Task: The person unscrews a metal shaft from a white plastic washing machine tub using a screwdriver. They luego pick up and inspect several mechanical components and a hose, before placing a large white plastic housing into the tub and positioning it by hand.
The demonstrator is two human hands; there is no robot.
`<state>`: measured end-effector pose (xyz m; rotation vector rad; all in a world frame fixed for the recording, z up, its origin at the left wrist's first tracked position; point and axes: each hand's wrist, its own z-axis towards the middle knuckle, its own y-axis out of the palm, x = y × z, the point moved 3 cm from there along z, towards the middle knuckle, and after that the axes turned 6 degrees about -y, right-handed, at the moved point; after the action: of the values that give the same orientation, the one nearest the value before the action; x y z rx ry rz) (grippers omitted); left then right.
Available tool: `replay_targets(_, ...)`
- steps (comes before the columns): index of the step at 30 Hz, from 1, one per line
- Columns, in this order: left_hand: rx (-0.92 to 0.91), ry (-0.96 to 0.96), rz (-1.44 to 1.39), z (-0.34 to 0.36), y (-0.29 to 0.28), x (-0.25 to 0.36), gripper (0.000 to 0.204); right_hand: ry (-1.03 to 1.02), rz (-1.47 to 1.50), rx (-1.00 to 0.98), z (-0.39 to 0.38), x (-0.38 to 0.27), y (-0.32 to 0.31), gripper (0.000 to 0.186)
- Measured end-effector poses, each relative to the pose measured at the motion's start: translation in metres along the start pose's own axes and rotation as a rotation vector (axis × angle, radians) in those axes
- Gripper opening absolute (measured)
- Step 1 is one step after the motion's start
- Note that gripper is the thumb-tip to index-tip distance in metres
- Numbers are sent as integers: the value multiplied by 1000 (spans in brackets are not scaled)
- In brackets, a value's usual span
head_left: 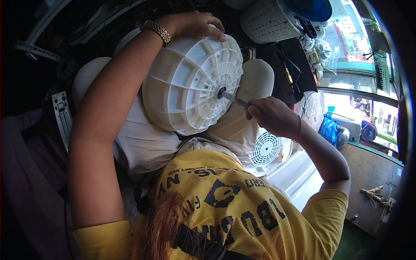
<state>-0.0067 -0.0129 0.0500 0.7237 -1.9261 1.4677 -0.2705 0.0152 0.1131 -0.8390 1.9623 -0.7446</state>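
Note:
A white plastic washing-machine drum (182,86) lies tilted across my lap between my knees, its ribbed base facing right and toward me. My left hand (193,25), a gold watch at its wrist, is closed over the drum's upper edge; the fingertips curl onto the ribs. In my right hand (275,116) is a grey metal rod (236,100), gripped at its outer end. Its other end meets the dark round hub (221,92) in the middle of the base. Whether the rod sits inside the hub or only touches it, I cannot tell.
Beyond my right knee stands a white perforated tub (271,24), with tools (289,76) on a dark surface nearby. White plastic parts, one with a round grille (264,148), lie to my right. Farther right are a blue bag (329,131) and a brown board (368,186).

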Motion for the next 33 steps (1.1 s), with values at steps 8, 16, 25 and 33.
replay_targets(8,-1,12,40,1,0,9,50,83,-298,-43,14,-3,6,25)
replay_targets(16,-15,-1,40,-1,1,5,49,130,-254,-162,1,-2,-6,27)
replay_targets(25,-24,-8,11,-6,-1,7,48,198,-137,-197,1,-6,-7,31)
replay_targets(33,-16,22,41,-2,2,3,48,101,-179,-169,13,3,1,31)
